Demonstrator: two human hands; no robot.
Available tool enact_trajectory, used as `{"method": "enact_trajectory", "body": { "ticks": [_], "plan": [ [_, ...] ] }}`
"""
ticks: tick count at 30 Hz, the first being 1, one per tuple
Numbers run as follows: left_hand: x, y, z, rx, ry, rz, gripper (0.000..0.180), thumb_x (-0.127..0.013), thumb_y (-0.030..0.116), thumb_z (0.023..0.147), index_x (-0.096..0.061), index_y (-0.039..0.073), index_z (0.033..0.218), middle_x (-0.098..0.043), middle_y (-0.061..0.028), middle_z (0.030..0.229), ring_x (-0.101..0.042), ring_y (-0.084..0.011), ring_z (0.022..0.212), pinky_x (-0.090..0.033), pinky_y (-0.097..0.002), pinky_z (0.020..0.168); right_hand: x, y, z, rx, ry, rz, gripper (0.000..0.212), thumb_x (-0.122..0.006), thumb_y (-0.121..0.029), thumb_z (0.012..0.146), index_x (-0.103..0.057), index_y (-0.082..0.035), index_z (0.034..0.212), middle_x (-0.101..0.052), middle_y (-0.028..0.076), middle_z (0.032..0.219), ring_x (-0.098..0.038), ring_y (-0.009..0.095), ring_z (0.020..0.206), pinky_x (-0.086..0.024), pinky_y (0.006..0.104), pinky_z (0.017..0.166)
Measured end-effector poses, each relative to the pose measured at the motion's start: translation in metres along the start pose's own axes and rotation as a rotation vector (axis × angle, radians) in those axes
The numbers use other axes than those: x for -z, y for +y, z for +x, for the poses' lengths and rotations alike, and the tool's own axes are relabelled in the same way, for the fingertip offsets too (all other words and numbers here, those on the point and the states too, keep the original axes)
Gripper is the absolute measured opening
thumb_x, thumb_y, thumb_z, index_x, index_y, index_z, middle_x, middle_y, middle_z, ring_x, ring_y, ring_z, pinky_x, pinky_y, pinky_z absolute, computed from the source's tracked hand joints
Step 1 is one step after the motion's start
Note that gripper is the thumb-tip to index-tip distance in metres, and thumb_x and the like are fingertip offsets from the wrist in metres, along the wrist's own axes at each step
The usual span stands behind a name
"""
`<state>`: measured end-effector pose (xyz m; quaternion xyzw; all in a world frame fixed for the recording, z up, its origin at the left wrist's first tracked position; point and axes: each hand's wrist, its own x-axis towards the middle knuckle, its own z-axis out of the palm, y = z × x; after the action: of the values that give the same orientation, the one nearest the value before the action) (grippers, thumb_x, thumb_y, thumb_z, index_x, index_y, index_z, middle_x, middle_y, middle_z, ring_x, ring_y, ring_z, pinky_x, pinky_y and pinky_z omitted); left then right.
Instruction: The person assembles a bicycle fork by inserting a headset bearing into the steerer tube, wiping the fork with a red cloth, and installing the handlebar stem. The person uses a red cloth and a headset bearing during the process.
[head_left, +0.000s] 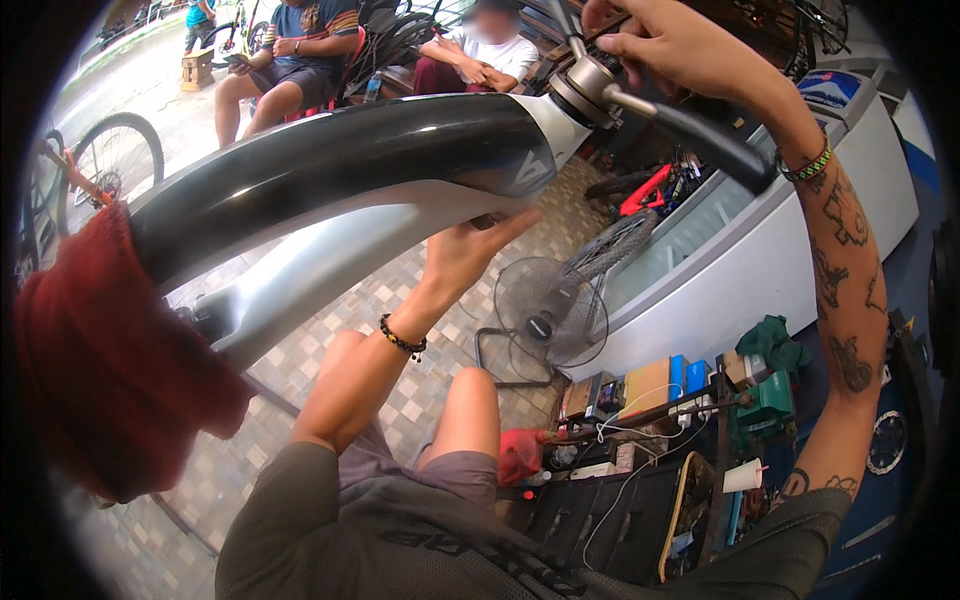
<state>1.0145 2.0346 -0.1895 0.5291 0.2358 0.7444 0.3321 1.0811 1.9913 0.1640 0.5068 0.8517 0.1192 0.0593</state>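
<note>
A black and silver bicycle frame [340, 170] slants across the view, its head end at the upper right. My left hand [465, 250] reaches up against the underside of its silver down tube near the head end, a finger stretched rightward and the others hidden behind the tube. Above the head tube sits a grey stem [588, 85] with a handlebar whose black grip [715, 145] points right. My right hand [680, 45] is beside the stem, fingers curled and closed around something I cannot make out. Dark red cloth [130, 350] wraps the frame's lower left end.
A standing fan [548, 312] is on the tiled floor, beside a white glass-topped chest [690, 250]. To the lower right are a workbench with a green vise [765, 410], boxes and a white cup [742, 476]. Two people sit beyond the frame. A bicycle wheel [110, 170] shows at left.
</note>
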Motion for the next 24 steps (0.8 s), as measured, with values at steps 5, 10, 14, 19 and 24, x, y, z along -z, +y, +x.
{"method": "enact_trajectory", "body": {
  "ticks": [5, 10, 14, 19, 24],
  "plan": [
    [0.001, -0.002, 0.001, -0.017, -0.001, -0.024, 0.03, -0.09, 0.021, 0.084, -0.078, -0.002, 0.097, -0.075, -0.0061, 0.09, -0.064, -0.0123, 0.08, -0.052, -0.0293, 0.071, 0.003, 0.029, 0.005, 0.188, -0.237, 0.099, 0.068, -0.077, -0.032, 0.093, -0.05, 0.001, 0.146, -0.059, 0.026, 0.139, -0.059, 0.032, 0.127, -0.048, 0.0424, 0.109],
    [-0.001, 0.005, -0.001, 0.016, -0.013, -0.045, 0.027, -0.089, 0.018, 0.085, -0.078, -0.002, 0.099, -0.075, -0.0055, 0.093, -0.064, -0.0118, 0.084, -0.053, -0.029, 0.074, 0.0, 0.004, 0.0, -0.057, -0.131, 0.056, 0.062, -0.069, -0.048, 0.1, -0.056, 0.003, 0.133, -0.069, 0.021, 0.117, -0.071, 0.027, 0.102, -0.058, 0.0379, 0.087],
    [-0.002, 0.006, -0.002, -0.003, 0.01, -0.108, 0.027, -0.09, 0.018, 0.085, -0.078, -0.003, 0.098, -0.075, -0.0049, 0.092, -0.064, -0.0111, 0.084, -0.053, -0.0289, 0.075, 0.014, -0.015, -0.001, -0.107, -0.367, 0.313, 0.047, -0.064, -0.04, 0.105, -0.061, 0.003, 0.124, -0.073, 0.017, 0.104, -0.073, 0.023, 0.087, -0.059, 0.0347, 0.076],
    [0.0, 0.001, 0.0, 0.062, -0.017, -0.076, 0.036, -0.091, 0.017, 0.084, -0.075, -0.001, 0.111, -0.073, -0.0031, 0.1, -0.062, -0.0105, 0.087, -0.052, -0.0277, 0.078, 0.003, 0.019, 0.006, 0.279, -0.083, -0.177, 0.055, -0.073, -0.035, 0.096, -0.061, 0.003, 0.134, -0.072, 0.019, 0.117, -0.069, 0.028, 0.108, -0.055, 0.0389, 0.094],
    [0.002, 0.0, -0.001, 0.062, -0.034, -0.07, 0.032, -0.09, 0.017, 0.085, -0.075, 0.0, 0.107, -0.073, -0.0024, 0.099, -0.062, -0.0098, 0.087, -0.052, -0.0267, 0.077, -0.005, 0.026, 0.008, 0.002, -0.101, -0.081, 0.063, -0.07, -0.05, 0.098, -0.064, 0.005, 0.128, -0.074, 0.017, 0.104, -0.072, 0.026, 0.097, -0.057, 0.0364, 0.087]
  ]
}}
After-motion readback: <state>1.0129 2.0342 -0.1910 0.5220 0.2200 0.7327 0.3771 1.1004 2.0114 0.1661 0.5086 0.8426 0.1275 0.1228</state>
